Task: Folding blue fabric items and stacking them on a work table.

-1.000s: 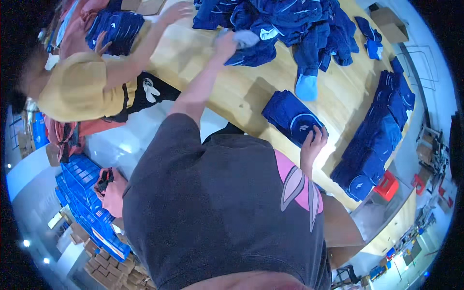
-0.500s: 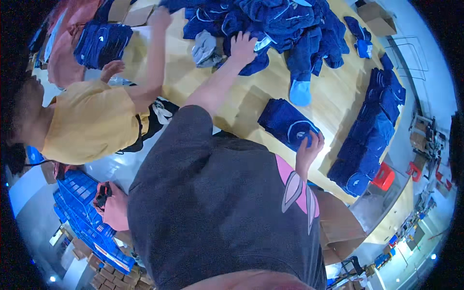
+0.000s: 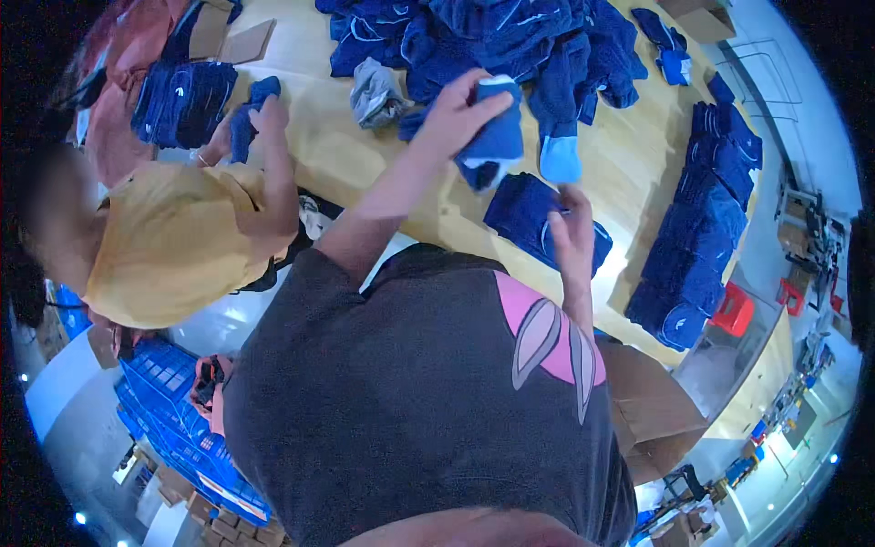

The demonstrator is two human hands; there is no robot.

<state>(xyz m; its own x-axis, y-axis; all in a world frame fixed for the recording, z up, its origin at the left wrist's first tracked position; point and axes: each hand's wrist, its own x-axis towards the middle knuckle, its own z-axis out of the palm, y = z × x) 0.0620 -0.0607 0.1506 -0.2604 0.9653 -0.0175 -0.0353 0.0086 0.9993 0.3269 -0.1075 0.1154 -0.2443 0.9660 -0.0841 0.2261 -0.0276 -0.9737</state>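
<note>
My left hand (image 3: 460,114) grips a navy cloth piece (image 3: 497,132) with a pale edge, held above the table beside the big heap of navy cloth pieces (image 3: 510,41). My right hand (image 3: 572,228) is over a short row of folded navy pieces (image 3: 527,217), its thumb and fingers apart. Whether it touches the row I cannot tell. Near the heap lie a crumpled grey cloth (image 3: 378,94) and the pale blue end (image 3: 561,159) of a navy piece.
At left a co-worker in a yellow top (image 3: 182,242) holds a blue cloth piece, beside a folded navy stack (image 3: 187,105). A long row of folded navy pieces (image 3: 697,228) lines the table's right side. A cardboard box (image 3: 647,410), red stool (image 3: 731,310) and blue crates (image 3: 173,410) stand around.
My left hand has come away from the heap toward me with a navy piece. My right hand has lifted off the row's near end and moved slightly away from me. The co-worker has drawn a piece in.
</note>
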